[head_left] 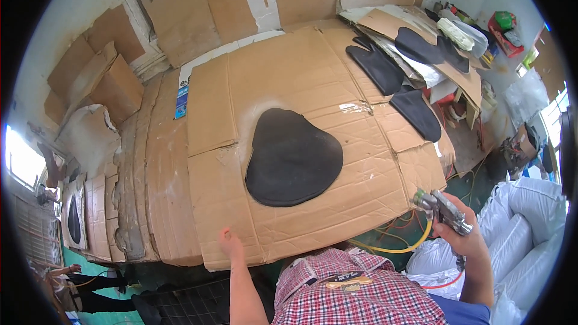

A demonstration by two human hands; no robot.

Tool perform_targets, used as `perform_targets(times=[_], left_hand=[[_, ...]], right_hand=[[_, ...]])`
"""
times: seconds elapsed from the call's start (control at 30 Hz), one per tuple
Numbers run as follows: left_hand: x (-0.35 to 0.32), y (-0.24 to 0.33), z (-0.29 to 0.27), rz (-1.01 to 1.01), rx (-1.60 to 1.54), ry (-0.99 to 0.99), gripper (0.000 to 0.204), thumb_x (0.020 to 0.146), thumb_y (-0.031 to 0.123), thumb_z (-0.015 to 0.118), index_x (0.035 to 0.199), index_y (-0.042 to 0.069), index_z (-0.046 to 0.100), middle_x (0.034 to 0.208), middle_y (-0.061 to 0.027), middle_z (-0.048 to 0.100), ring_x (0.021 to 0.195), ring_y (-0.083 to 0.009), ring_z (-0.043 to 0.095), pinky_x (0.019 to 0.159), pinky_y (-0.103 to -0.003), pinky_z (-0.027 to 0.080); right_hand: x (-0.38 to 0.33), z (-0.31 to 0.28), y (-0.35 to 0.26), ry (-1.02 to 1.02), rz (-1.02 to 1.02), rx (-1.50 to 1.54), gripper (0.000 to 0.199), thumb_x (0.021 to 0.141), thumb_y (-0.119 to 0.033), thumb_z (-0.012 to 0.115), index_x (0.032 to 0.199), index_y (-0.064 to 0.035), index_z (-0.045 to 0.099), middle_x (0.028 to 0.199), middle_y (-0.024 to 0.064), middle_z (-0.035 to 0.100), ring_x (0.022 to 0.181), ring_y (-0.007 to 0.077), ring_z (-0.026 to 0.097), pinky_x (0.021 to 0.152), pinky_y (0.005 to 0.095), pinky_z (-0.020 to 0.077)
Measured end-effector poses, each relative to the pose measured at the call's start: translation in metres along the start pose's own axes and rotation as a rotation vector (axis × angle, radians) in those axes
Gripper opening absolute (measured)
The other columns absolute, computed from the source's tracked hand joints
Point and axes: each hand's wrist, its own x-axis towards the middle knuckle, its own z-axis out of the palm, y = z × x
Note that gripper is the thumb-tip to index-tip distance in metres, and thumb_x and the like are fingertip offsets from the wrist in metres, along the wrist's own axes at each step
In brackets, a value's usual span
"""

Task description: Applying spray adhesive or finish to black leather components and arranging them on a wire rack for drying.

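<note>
Cardboard [301,66] spreads before me, probably to catch overspray, and the black piece [293,159] lies flat mid-sheet, likely for even access. The spray gun [444,207] sits wrapped in my right hand [462,229], aside; my left hand [230,241], seemingly empty, is bent how far I cannot tell.

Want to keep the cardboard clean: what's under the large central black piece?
The large black piece lies on brown cardboard, with a pale patch by the piece's upper edge. What is directly beneath is covered.

Spray gun [445,209]: handle partly hidden by right grip [468,239]. Plaid apron [355,292] cut off at lower edge. Co-worker [63,289], far left: clipped by rim, details too small.
</note>
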Motion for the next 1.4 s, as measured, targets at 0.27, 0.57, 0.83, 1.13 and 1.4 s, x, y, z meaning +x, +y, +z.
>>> perform_targets(times=[0.27,0.57,0.83,1.13,1.4], left_hand=[[0.000,0.012,0.004,0.000,0.061,0.008,0.022,0.073,0.001,0.061,0.094,0.004,0.062,0.096,-0.0129,0.062,0.094,-0.0290,0.057,0.081,-0.037,0.046],[-0.007,0.059,0.025,0.141,0.056,-0.038,0.019,0.076,0.004,0.060,0.095,0.005,0.062,0.095,-0.0141,0.062,0.094,-0.0308,0.057,0.082,-0.039,0.045],[0.017,0.104,0.052,0.083,0.118,-0.273,0.025,0.080,0.012,0.059,0.103,0.004,0.064,0.099,-0.0152,0.065,0.098,-0.0330,0.058,0.084,-0.041,0.047],[0.022,0.144,0.100,0.247,0.524,-0.203,0.033,0.082,0.020,0.061,0.112,0.006,0.062,0.107,-0.0145,0.064,0.100,-0.0309,0.059,0.085,-0.043,0.047],[0.024,0.146,0.115,0.152,0.499,-0.146,0.025,0.082,0.017,0.063,0.103,0.005,0.062,0.105,-0.0135,0.059,0.098,-0.0306,0.059,0.084,-0.042,0.048]], right_hand=[[0.000,0.036,-0.006,-0.363,0.062,0.218,0.052,0.080,-0.004,0.066,0.128,0.0029,0.046,0.090,0.0051,0.063,0.084,0.0102,0.057,0.076,0.0259,0.0470],[0.012,0.023,-0.002,-0.029,-0.030,0.039,0.052,0.084,-0.010,0.063,0.130,0.0034,0.043,0.096,0.0047,0.061,0.077,0.0069,0.055,0.068,0.0221,0.0472],[-0.004,-0.004,0.009,-0.178,-0.001,-0.005,0.058,0.081,-0.014,0.069,0.129,0.0027,0.043,0.088,0.0082,0.061,0.069,0.0116,0.059,0.061,0.0259,0.0499],[0.021,-0.011,0.002,-0.277,-0.057,0.042,0.048,0.081,-0.003,0.065,0.126,0.0024,0.048,0.096,0.0075,0.064,0.084,0.0113,0.059,0.076,0.0273,0.0479],[0.053,-0.014,0.012,-0.115,-0.076,0.201,0.051,0.080,-0.003,0.067,0.127,-0.0003,0.048,0.101,0.0063,0.062,0.088,0.0105,0.057,0.077,0.0267,0.0470]])
